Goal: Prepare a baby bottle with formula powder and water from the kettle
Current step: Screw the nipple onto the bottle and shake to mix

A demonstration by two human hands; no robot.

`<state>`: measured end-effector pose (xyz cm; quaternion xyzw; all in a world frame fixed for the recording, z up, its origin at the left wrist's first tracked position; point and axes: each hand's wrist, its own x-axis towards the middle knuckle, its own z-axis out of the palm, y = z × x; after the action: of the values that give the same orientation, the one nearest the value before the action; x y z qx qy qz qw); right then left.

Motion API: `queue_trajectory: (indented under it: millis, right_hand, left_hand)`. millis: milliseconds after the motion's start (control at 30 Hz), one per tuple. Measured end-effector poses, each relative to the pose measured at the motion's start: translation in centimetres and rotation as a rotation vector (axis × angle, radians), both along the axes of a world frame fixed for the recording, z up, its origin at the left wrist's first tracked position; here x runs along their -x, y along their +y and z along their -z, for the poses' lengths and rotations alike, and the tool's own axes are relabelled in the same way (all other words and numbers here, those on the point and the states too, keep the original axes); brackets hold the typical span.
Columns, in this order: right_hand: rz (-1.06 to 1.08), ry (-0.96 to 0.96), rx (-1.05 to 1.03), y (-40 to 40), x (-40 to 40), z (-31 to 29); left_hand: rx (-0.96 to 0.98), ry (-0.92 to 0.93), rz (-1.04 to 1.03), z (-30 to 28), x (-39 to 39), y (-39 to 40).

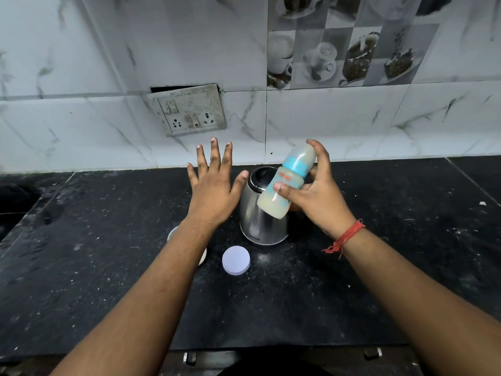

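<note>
Fingers and thumb of the right hand (315, 198) wrap round the baby bottle (288, 181), holding it tilted in the air with its capped top toward 1 o'clock, directly in front of the steel electric kettle (261, 218). At 9 o'clock from the bottle the left hand (214, 185) hovers with fingers spread straight, gripping nothing. Cloudy whitish liquid fills the bottle and its blue collar and cap are on, so powder and water look already combined; I judge this is the shaking or mixing stage, with little left but setting it down. A round white lid (236, 260) lies on the black counter (352, 280) at 6 o'clock from the kettle, so its container probably needs closing. Small lettering on the kettle's base and red print on the bottle are too blurred to read
</note>
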<state>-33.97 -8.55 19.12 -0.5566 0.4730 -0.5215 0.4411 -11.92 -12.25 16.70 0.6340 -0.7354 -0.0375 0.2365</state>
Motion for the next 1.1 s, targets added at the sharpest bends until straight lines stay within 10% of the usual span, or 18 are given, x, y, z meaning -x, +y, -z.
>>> queue_trajectory:
  millis: [167,1100]
  right_hand:
    - [0.162,-0.250,0.025,-0.4,0.5,-1.1]
    - [0.069,-0.244,-0.014,0.5,-0.3,-0.8]
  left_hand:
    - [0.009,0.027,-0.008,-0.5,-0.2,-0.1]
    - [0.016,0.042,0.001,-0.8,0.0,-1.2]
